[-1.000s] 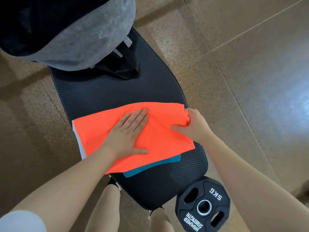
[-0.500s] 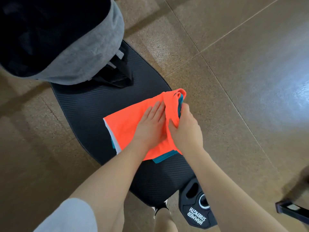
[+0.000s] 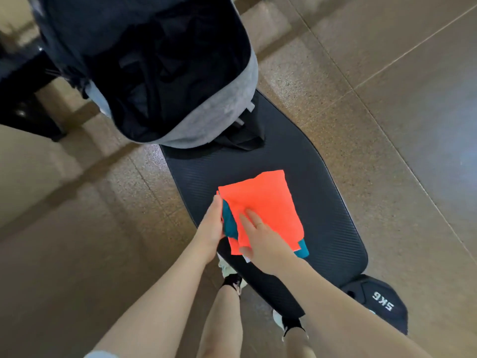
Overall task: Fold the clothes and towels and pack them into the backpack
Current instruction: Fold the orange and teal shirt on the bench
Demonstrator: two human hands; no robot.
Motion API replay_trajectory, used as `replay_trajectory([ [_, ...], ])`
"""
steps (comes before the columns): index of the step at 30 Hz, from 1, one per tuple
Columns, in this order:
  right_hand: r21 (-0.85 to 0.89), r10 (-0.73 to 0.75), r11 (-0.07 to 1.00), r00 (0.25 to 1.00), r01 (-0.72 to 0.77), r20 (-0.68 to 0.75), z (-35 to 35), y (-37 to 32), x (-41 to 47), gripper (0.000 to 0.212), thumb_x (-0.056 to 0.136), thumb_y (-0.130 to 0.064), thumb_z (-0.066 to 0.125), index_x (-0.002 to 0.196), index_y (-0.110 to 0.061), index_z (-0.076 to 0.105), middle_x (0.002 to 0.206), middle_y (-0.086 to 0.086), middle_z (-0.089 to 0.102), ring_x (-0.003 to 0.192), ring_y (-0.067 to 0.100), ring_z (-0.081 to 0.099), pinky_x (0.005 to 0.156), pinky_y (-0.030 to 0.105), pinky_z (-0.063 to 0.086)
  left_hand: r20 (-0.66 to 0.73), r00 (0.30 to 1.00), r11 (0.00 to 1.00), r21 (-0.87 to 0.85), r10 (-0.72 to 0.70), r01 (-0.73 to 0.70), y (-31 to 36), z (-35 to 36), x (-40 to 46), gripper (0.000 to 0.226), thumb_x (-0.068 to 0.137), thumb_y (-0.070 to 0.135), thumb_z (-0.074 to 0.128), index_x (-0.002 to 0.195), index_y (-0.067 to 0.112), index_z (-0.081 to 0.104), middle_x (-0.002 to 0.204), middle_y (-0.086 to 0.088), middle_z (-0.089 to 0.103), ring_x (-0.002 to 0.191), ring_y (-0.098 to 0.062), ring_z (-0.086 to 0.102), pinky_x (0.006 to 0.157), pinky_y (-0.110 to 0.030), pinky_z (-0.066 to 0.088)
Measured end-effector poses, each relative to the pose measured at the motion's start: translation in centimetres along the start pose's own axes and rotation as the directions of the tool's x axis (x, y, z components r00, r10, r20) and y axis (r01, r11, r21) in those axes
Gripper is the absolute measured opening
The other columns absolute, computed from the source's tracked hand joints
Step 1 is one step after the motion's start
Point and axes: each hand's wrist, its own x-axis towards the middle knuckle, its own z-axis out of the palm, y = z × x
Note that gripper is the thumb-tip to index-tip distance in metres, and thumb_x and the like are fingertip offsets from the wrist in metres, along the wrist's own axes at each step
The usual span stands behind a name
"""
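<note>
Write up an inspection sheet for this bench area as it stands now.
Surface: black ribbed padded bench, bare around the folded pile.
Job's things: folded bright orange cloth lies on the bench with a teal cloth showing beneath it; grey and black backpack stands open at the bench's far end.
Clutter: black 5KG weight plate on the floor by the bench's near end.
Grippers: left hand holds the pile's left edge; right hand presses flat on the orange cloth.
Cables: nothing seen.
Surroundings: brown tiled floor; dark furniture at upper left, blurred.
</note>
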Motion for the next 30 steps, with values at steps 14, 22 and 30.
replay_trajectory([
  [14,-0.381,0.127,0.915,0.991,-0.134,-0.044,-2.4,6.8,2.8,0.104,0.083,-0.062,0.05,0.126,-0.032,-0.04,0.13,-0.011,-0.049,0.136,0.032,-0.033,0.115,0.05,-0.005,-0.092,0.932,0.737,0.641,0.35,-0.214,0.8,0.2,4.1,0.037,0.088,0.033,0.059,0.123,0.021,0.054,0.116,0.0,0.059,0.104,-0.015,0.053,0.084,-0.026,0.039],
  [22,0.457,0.282,0.889,0.801,-0.012,-0.528,-2.6,8.3,-0.4,0.048,0.093,-0.018,0.054,0.138,-0.019,0.038,0.155,0.001,0.013,0.13,0.017,0.037,0.1,0.034,0.042,0.215,0.879,0.539,0.72,0.426,-0.437,3.9,1.7,3.7,0.054,0.096,0.036,0.044,0.143,0.016,0.03,0.147,-0.001,0.036,0.134,-0.016,0.034,0.109,-0.03,0.027],
  [30,0.799,0.482,0.552,0.873,-0.24,-0.072,-2.4,6.8,0.8,0.053,0.082,-0.038,0.066,0.129,-0.026,0.044,0.116,-0.006,0.054,0.105,0.018,0.054,0.089,0.039,0.047,0.229,0.959,0.426,0.861,0.167,-0.279,3.7,2.1,4.1,0.069,0.077,0.042,0.07,0.135,0.014,0.042,0.131,-0.008,0.052,0.119,-0.025,0.048,0.093,-0.03,0.04],
])
